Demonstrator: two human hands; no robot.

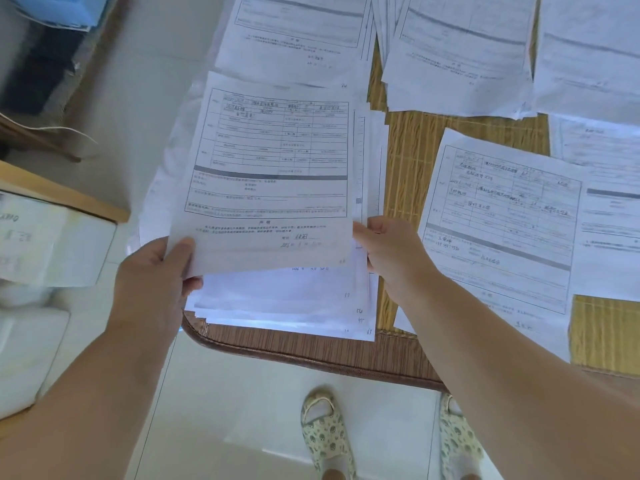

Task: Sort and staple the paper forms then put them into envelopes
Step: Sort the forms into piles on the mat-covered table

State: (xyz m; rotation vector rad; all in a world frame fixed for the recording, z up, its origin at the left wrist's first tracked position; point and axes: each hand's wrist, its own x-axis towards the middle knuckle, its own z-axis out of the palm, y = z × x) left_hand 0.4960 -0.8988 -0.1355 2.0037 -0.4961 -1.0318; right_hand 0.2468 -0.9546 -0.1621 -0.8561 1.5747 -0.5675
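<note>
Over the bamboo mat (pixel 408 161), one form (pixel 273 174) pinched by left hand (pixel 156 271) and right hand (pixel 391 251), five paper stacks below.

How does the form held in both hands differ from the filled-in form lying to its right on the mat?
The held form is lifted above a pile, gripped by the left hand and right hand; the lying form rests flat, untouched. The held form sits nearly square to the camera; the lying form is turned clockwise. Both are white printed table forms with handwriting.
</note>
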